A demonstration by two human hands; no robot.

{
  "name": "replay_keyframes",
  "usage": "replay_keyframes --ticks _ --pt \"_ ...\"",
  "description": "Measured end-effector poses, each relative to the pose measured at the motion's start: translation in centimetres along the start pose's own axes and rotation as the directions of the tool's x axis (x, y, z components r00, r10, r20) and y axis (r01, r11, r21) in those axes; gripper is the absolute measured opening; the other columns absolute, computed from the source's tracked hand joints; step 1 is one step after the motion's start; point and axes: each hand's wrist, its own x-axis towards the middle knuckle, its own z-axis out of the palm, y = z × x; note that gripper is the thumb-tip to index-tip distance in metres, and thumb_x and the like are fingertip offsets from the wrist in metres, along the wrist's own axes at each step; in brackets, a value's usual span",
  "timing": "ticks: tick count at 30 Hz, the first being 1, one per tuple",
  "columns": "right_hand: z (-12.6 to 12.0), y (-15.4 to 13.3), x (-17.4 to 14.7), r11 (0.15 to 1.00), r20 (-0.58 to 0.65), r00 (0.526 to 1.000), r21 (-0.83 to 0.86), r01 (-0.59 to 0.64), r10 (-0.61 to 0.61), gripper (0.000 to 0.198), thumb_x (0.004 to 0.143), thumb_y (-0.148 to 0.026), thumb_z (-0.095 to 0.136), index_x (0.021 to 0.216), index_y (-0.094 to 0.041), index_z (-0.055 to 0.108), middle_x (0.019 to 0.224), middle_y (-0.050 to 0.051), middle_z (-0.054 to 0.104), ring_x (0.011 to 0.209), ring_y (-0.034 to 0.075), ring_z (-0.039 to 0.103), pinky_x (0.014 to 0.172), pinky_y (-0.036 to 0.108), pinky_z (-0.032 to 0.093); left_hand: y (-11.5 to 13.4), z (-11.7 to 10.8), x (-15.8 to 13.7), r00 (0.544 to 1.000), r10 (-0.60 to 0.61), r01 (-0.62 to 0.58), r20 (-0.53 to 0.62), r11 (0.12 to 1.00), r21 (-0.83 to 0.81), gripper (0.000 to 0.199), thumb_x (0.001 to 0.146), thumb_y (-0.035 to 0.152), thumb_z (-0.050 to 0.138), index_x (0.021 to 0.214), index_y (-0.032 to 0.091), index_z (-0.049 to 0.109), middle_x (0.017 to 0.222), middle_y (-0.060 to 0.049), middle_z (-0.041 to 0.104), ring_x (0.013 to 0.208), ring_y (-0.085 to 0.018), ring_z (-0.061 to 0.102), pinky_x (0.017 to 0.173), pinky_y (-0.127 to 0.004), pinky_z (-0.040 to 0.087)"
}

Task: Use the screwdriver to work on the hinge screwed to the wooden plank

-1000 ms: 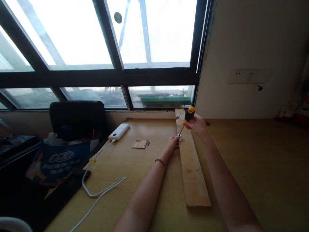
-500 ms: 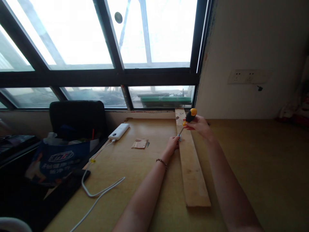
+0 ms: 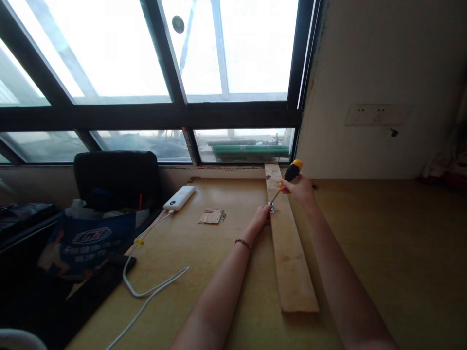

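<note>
A long wooden board (image 3: 292, 253) lies lengthwise on the table. On its left edge sits a small silver metal plate (image 3: 271, 208), too small to make out fully. My left hand (image 3: 260, 218) is closed at that edge, thumb and fingers pinching the plate against the board. Above the board, my right hand (image 3: 302, 188) wraps its fingers round a yellow-and-black screwdriver (image 3: 292, 171). The screwdriver slants down to the left, and its tip meets the plate. Whether a screw is under the tip, I cannot tell.
Left of the board lie a flat piece of light brown material (image 3: 211, 217) and a few small screws (image 3: 224, 218). A white power bank (image 3: 180, 198) with a white cable (image 3: 156, 289) rests along the table's left side. Beyond are a black chair (image 3: 116, 175) and a blue bag (image 3: 91, 243).
The screwdriver's handle has tipped slightly right and up, and my right hand has shifted right with its grip changed. My left hand, the plate and the board stay put.
</note>
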Motion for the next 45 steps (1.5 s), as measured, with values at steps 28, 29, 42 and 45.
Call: replay_keyframes --ticks 28,29,42,45 --pt "0.8 -0.6 -0.8 0.933 -0.182 0.969 -0.346 0.094 -0.165 0.045 0.056 -0.047 0.068 0.083 -0.018 0.049 0.061 0.002 0.063 0.043 0.018 0.059 0.037 0.025 0.045 -0.3 0.0 0.2 1.000 -0.001 0.000 -0.019 0.998 -0.056 0.024 0.069 0.033 0.057 0.079 0.011 0.058 0.065 -0.004 0.060 0.054 -0.013 0.057 0.050 -0.025 0.048" --pt "0.7 -0.6 -0.8 0.925 -0.179 0.969 -0.368 0.094 -0.170 0.043 0.057 -0.048 0.067 0.082 -0.017 0.050 0.060 0.003 0.063 0.042 0.018 0.059 0.038 0.025 0.044 -0.2 -0.1 0.2 1.000 -0.004 0.003 -0.011 0.998 -0.059 0.023 0.069 0.032 0.057 0.079 0.011 0.058 0.066 -0.005 0.061 0.054 -0.012 0.056 0.051 -0.024 0.048" --pt "-0.3 -1.8 -0.7 0.890 -0.226 0.971 -0.454 -0.036 -0.076 0.025 0.059 -0.037 0.062 0.072 -0.015 0.059 0.058 0.004 0.063 0.045 0.017 0.059 0.040 0.023 0.043 1.9 -0.2 -1.1 0.986 -0.158 0.155 0.048 0.986 0.056 0.029 0.074 0.038 0.054 0.081 0.010 0.057 0.072 -0.009 0.065 0.058 -0.016 0.061 0.054 -0.027 0.050" --pt "0.0 -1.5 -0.7 0.886 -0.190 0.976 -0.464 0.006 -0.106 0.024 0.058 -0.035 0.062 0.072 -0.016 0.058 0.061 0.004 0.064 0.045 0.017 0.059 0.042 0.023 0.044 2.0 -0.2 -1.2 0.984 -0.176 0.173 0.004 0.974 0.145 0.034 0.075 0.043 0.053 0.076 0.010 0.058 0.068 -0.009 0.064 0.054 -0.015 0.061 0.051 -0.027 0.050"
